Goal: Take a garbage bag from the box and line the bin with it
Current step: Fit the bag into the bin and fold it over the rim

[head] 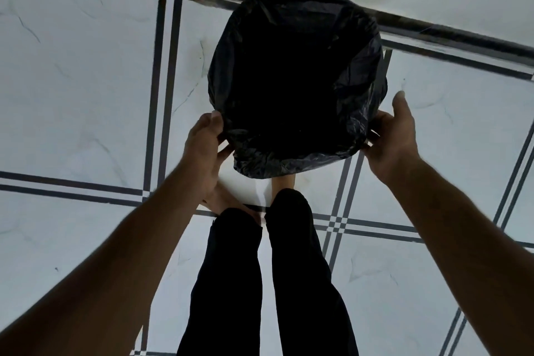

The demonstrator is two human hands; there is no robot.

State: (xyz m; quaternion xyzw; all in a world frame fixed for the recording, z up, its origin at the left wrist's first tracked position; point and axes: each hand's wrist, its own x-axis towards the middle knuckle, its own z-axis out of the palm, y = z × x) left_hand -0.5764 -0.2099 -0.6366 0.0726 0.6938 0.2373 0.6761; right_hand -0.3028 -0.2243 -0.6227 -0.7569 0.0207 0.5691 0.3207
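Black garbage bag (291, 72) lies open, folded over the bin's rim, crinkled.

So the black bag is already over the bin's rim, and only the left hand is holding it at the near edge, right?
Not quite: the head view shows both hands on it. The left hand and the right hand each grip the black bag at the near edge. The rest stands: the bag is over the rim.

The garbage bag (294, 78) hides the bin; its inside is too dark.
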